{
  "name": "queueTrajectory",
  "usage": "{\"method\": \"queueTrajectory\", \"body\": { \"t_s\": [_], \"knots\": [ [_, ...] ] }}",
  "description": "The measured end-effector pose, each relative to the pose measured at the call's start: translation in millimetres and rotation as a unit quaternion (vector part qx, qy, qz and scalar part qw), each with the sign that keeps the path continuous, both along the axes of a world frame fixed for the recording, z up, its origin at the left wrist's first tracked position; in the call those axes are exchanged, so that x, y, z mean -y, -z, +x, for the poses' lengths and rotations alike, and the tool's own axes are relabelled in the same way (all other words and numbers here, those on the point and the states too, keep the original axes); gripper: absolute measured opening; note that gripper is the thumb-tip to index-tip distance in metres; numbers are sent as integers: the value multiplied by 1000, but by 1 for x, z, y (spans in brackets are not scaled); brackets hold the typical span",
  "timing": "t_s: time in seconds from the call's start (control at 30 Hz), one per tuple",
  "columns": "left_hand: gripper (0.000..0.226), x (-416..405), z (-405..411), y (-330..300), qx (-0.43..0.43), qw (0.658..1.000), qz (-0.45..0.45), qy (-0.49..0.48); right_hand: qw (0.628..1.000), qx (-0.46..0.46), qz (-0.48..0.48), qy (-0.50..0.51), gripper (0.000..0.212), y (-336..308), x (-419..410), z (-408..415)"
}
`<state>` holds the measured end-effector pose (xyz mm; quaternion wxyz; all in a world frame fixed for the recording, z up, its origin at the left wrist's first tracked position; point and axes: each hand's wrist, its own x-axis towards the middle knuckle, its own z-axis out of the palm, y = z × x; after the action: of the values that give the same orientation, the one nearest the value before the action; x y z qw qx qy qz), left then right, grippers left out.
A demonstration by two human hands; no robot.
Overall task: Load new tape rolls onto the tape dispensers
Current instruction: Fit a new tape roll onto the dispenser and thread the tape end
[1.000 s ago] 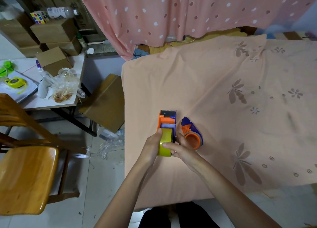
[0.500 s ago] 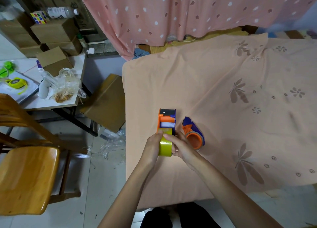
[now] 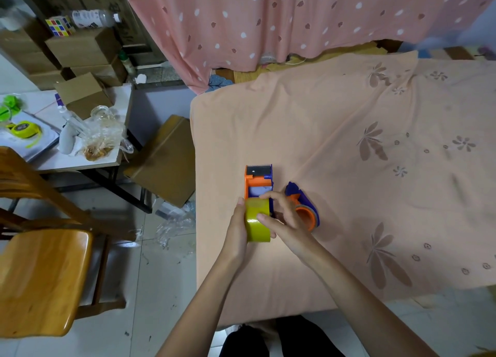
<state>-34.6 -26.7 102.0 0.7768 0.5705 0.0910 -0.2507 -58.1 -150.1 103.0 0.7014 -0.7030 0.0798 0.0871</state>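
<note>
the yellow tape roll (image 3: 258, 220) sits at the near end of the orange tape dispenser (image 3: 258, 181), on the desk under a peach cloth (image 3: 349, 131). the left hand (image 3: 237, 229) has its grip around the left side of the roll. the right hand (image 3: 288, 222) holds the roll from the right, thumb on its face, fingers curled over its top. a second dispenser (image 3: 304, 207), blue and orange, lies just beside on the right.
</note>
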Motion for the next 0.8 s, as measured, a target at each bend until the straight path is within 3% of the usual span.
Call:
{"method": "queueTrajectory", "body": {
  "t_s": [0.13, 0.3, 0.53, 0.8],
  "knots": [
    [78, -2, -1, 4, 4, 1000, -8, 21, 1000, -9, 16, 18, 31, -5, 1, 5],
    [66, 1, -3, -3, 13, 1000, -13, 17, 998, -33, 48, 36, 16, -8, -2, 5],
    [67, 0, -6, -1, 4, 1000, 21, 20, 987, -71, 101, 101, 8, -2, -11, 3],
    [69, 1, -14, 0, -1, 1000, 11, 5, 993, -59, 69, 74, 11, -1, -6, -1]
  ]
}}
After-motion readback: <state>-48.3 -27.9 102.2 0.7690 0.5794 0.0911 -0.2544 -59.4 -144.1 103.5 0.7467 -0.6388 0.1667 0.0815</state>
